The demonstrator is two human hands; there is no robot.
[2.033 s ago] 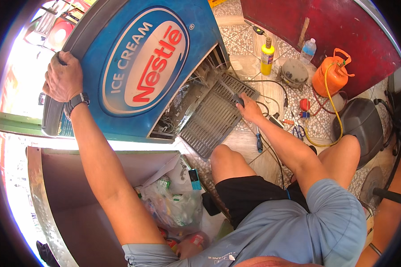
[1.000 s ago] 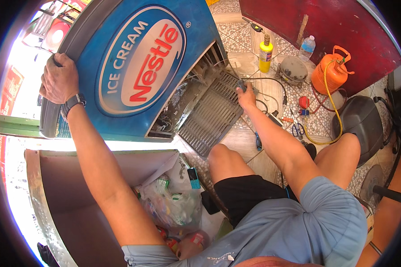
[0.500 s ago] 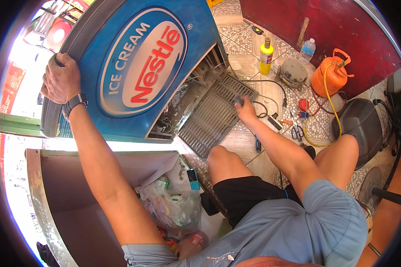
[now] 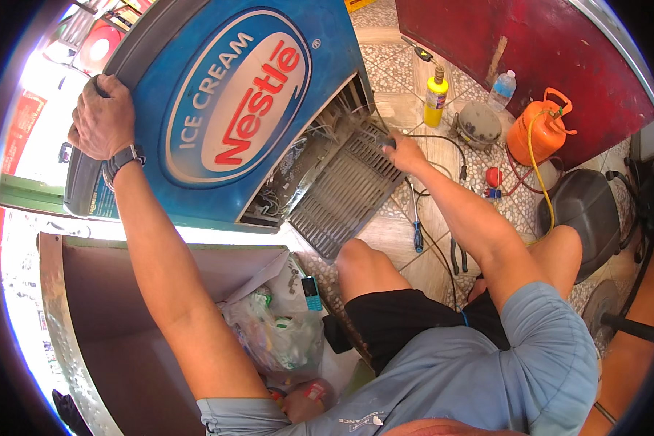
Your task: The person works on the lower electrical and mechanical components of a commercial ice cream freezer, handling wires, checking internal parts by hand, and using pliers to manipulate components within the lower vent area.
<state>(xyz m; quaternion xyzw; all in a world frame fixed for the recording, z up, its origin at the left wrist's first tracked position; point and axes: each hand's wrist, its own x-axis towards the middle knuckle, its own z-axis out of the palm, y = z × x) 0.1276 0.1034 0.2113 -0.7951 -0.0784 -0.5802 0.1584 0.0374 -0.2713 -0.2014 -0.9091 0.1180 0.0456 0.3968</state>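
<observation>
My left hand (image 4: 103, 118), with a dark watch on its wrist, is closed over the dark upper rim of a blue chest freezer (image 4: 327, 43). A dusty slatted grille panel (image 4: 341, 192) lies tilted against the freezer's opened lower side, where dusty wires show. My right hand (image 4: 405, 155) is closed on a small dark tool (image 4: 389, 143) at the panel's right edge; its kind cannot be made out. Below this hand a screwdriver (image 4: 418, 234) with a blue and black handle lies on the floor. Dark-handled pliers (image 4: 458, 256) lie partly hidden by my right forearm.
Beyond my right hand stand a yellow gas canister (image 4: 435, 98), a round dusty compressor (image 4: 477, 122), a water bottle (image 4: 502, 91) and an orange gas cylinder (image 4: 536, 131) with a yellow hose. At lower left, an open cabinet (image 4: 145, 312) stands by a plastic bag (image 4: 276, 334) and phone (image 4: 311, 293).
My right hand has moved up and slightly right along the panel's edge with the small dark tool. My left hand keeps its grip on the freezer rim. The view has shifted slightly.
</observation>
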